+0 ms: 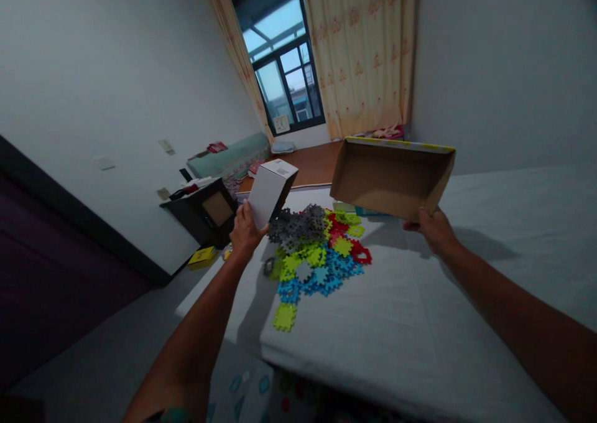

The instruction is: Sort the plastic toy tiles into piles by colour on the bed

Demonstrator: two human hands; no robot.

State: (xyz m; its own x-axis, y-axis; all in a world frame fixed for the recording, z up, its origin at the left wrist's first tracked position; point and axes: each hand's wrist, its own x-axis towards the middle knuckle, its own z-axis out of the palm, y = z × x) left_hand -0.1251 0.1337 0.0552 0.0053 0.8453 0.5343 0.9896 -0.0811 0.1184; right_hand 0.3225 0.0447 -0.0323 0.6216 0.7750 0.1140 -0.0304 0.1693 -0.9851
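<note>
A white box (269, 193) is held up and tilted by my left hand (247, 231), whose fingers and thumb grip its lower end. My right hand (435, 229) grips the lower right corner of a brown cardboard box (382, 177) with a yellow-edged rim; its bare inside faces me. Between the two lies a heap of toothed puzzle-like pieces in grey (298, 224), lime green (284, 317), blue (333, 270) and red (361, 252). The grey ones lie at the back of the heap, close to the white box. What the white box contains is hidden from me.
The heap rests on a white-sheeted bed (373, 342). Flat items (368, 211) lie partly hidden behind the cardboard box. A dark cabinet (203, 211) and a yellow box (203, 258) stand on the left. Beyond are a wooden platform (317, 165) and a curtained window.
</note>
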